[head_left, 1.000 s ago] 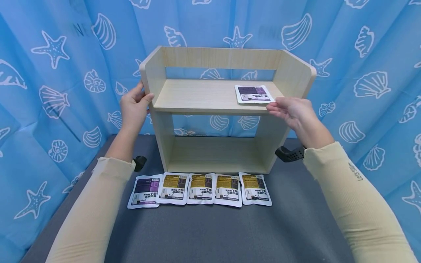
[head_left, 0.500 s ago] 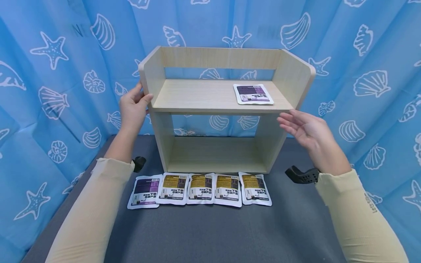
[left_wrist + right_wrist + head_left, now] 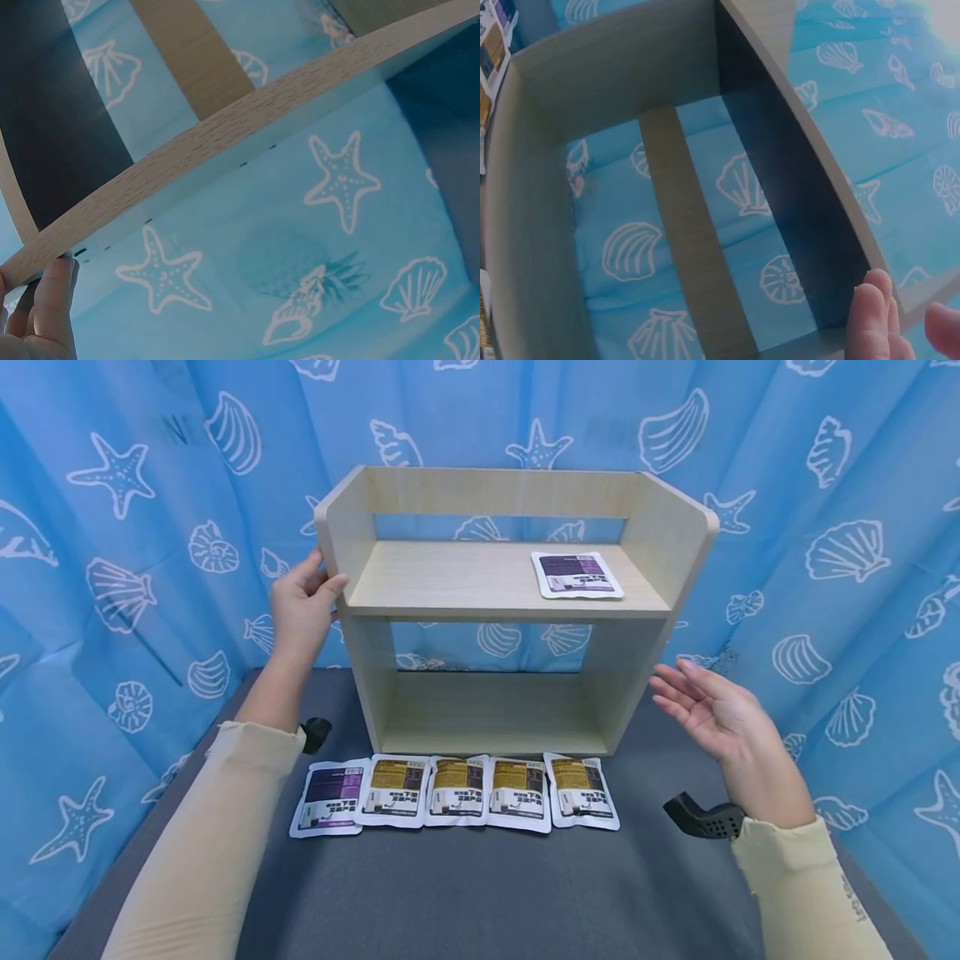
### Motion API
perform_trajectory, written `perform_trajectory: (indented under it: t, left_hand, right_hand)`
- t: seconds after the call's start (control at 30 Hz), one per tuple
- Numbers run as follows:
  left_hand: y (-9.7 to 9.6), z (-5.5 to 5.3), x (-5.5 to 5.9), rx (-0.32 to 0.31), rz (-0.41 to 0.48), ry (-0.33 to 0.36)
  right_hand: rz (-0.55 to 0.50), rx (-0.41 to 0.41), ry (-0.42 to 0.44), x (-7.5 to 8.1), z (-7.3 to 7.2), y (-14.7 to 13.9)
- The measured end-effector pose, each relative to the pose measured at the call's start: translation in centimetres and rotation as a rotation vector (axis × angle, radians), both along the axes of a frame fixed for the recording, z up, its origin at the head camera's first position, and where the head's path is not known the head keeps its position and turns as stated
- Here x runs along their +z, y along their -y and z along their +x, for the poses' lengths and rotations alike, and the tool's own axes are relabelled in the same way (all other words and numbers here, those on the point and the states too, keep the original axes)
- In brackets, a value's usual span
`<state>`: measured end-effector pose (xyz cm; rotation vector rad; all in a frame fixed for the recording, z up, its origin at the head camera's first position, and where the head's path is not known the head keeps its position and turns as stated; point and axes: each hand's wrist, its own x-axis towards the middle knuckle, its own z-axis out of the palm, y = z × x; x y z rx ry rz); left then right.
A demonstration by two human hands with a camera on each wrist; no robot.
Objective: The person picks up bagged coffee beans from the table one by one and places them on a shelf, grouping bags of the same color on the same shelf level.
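A pale wooden two-tier shelf (image 3: 487, 612) stands on the table in the head view. My left hand (image 3: 300, 606) grips its left side panel, thumb in front and other fingers partly hidden behind; in the left wrist view those fingers (image 3: 54, 300) touch the panel's edge. On the upper tier, toward the right, lies a flat purple-and-white pouch (image 3: 576, 575). My right hand (image 3: 712, 714) hangs in the air right of the shelf, palm turned up, fingers loosely extended and holding nothing.
Along the shelf's front foot lies a row of pouches: one purple pouch (image 3: 328, 799) at the left, then several yellow-brown pouches (image 3: 517, 795). A grey cloth (image 3: 450, 893) covers the table. Behind hangs a blue curtain (image 3: 787, 460) with sea-shell prints.
My right hand has let go of the purple pouch on the upper tier and moved down and to the right, away from it. The left hand stays on the side panel.
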<state>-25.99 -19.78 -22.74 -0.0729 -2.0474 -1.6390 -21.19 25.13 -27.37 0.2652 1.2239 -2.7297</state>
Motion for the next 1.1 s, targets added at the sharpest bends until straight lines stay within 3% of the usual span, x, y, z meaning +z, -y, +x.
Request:
perform_trajectory:
  t: [0.17, 0.37, 0.8, 1.1]
  left_hand:
    - [-0.1, 0.0, 0.0, -0.006, 0.000, -0.005]
    - [-0.1, 0.0, -0.1, -0.006, -0.003, -0.007]
    - [0.2, 0.2, -0.2, -0.012, 0.009, 0.010]
    - [0.2, 1.0, -2.3, -0.002, 0.034, 0.013]
  right_hand:
    - [0.030, -0.011, 0.012, -1.4, 1.0, -0.3]
    - [-0.020, 0.008, 0.045, -2.9, 1.8, -0.8]
    - [0.001, 0.047, 0.076, -5.3, 2.7, -1.6]
    - [0.016, 0.088, 0.075, -6.9, 3.4, -2.2]
